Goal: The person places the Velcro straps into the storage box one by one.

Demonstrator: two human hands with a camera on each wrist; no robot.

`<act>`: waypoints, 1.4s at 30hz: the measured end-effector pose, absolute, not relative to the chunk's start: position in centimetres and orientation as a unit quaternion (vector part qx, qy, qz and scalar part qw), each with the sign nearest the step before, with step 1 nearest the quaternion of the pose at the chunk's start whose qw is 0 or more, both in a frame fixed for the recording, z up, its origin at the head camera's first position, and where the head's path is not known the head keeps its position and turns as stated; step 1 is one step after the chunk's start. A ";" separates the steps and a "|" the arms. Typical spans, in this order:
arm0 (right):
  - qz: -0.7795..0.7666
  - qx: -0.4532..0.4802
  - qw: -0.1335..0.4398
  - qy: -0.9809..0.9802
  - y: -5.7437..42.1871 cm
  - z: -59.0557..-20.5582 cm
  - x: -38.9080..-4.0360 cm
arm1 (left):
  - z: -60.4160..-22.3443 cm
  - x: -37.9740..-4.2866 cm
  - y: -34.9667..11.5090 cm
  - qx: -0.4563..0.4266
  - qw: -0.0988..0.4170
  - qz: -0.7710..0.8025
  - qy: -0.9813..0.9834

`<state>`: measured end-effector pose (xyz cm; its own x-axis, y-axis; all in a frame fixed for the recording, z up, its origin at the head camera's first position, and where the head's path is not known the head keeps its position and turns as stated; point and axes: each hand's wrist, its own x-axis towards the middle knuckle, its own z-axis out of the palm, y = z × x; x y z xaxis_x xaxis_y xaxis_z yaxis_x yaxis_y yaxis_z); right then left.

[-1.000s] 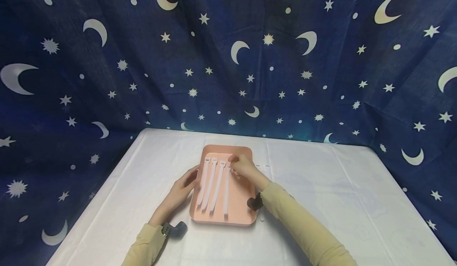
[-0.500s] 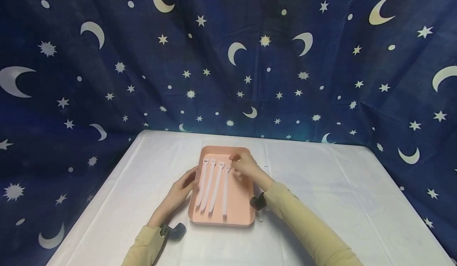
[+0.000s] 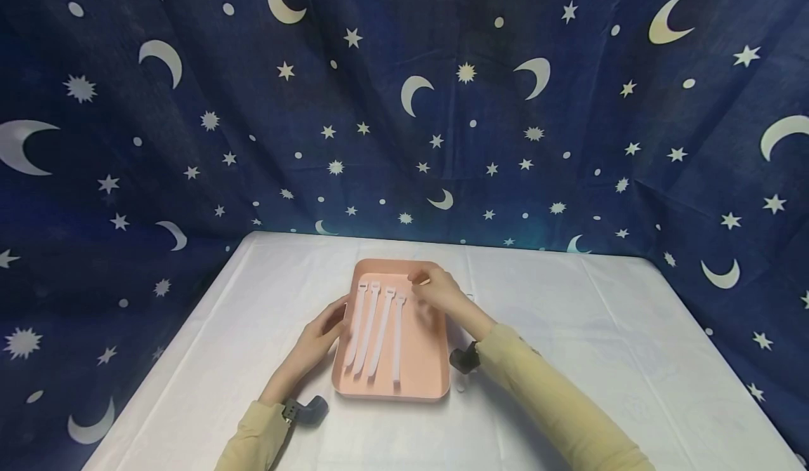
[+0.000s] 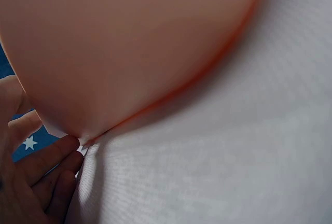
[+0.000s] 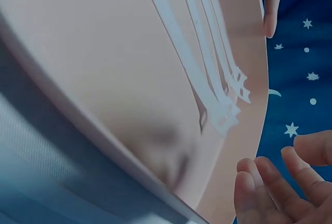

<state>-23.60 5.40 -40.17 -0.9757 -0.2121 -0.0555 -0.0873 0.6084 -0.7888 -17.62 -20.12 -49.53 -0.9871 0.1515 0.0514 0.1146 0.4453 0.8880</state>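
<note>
A shallow pink tray (image 3: 422, 359) lies on the white tabletop. Inside it, several white straps with slotted heads, like cable ties (image 3: 397, 345), run lengthwise side by side. My left hand (image 3: 321, 330) holds the tray at its left side. In the left wrist view, some of its fingers (image 4: 52, 159) are at the wall's base and others pass behind the rim. Over the tray's far right part hovers my right hand (image 3: 440, 292), fingers loosely bent and holding nothing. The right wrist view shows those fingers (image 5: 275, 193) apart from the strap heads (image 5: 225, 120).
Just right of the tray another white strap (image 3: 470, 296) lies on the cloth, mostly hidden by the right arm. White cloth (image 3: 569, 359) covers the table. A dark blue curtain (image 3: 379, 106) with moons and stars hangs behind it.
My right hand has drawn slightly right, off the head of the rightmost strap in the tray. My left hand stays at the tray. The head view has shifted a little.
</note>
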 end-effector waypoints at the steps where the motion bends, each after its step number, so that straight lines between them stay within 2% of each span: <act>1: -0.434 -0.087 0.070 0.894 5.5 -40.2 -23.6 | -49.5 -17.6 -20.1 0.078 0.017 0.521 0.850; 17: -0.450 -0.134 0.031 0.883 7.2 -40.4 -23.2 | -49.3 -17.5 -20.1 0.078 0.016 0.522 0.849; 42: -0.480 -0.140 -0.032 0.866 11.8 -41.3 -22.7 | -49.6 -17.6 -20.2 0.077 0.022 0.523 0.849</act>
